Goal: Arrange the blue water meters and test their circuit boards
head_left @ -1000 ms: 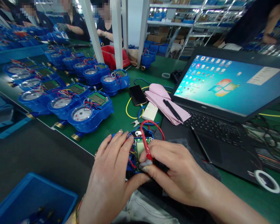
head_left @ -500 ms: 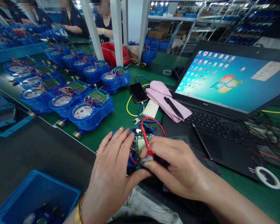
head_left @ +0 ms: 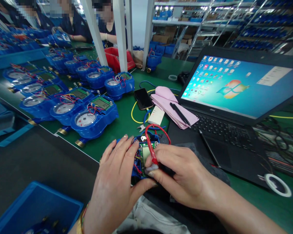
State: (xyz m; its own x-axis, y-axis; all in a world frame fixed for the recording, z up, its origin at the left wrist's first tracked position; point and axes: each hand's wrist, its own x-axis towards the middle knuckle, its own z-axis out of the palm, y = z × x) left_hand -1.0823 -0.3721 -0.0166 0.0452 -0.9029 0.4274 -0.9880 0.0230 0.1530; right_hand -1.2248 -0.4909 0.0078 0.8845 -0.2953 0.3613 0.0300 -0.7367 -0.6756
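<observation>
A blue water meter (head_left: 139, 162) with an exposed green circuit board and coloured wires sits at the near table edge. My left hand (head_left: 114, 185) wraps round its left side, fingers on top and thumb underneath. My right hand (head_left: 178, 177) is closed in a pinch on a red probe (head_left: 151, 155) pressed onto the board. The probe's red cable (head_left: 158, 130) loops up behind the meter. Most of the meter body is hidden by both hands.
Several blue meters (head_left: 88, 115) stand in rows to the left on the green table (head_left: 122, 123). An open laptop (head_left: 234, 107) is at the right, with a pink cloth (head_left: 166, 100), a phone (head_left: 143, 98) and cutters (head_left: 143, 125). A blue bin (head_left: 36, 211) sits lower left. People work at the far end.
Nothing in the hands' grip has changed. The view has shifted slightly; both hands stay on the meter with the probe on the board.
</observation>
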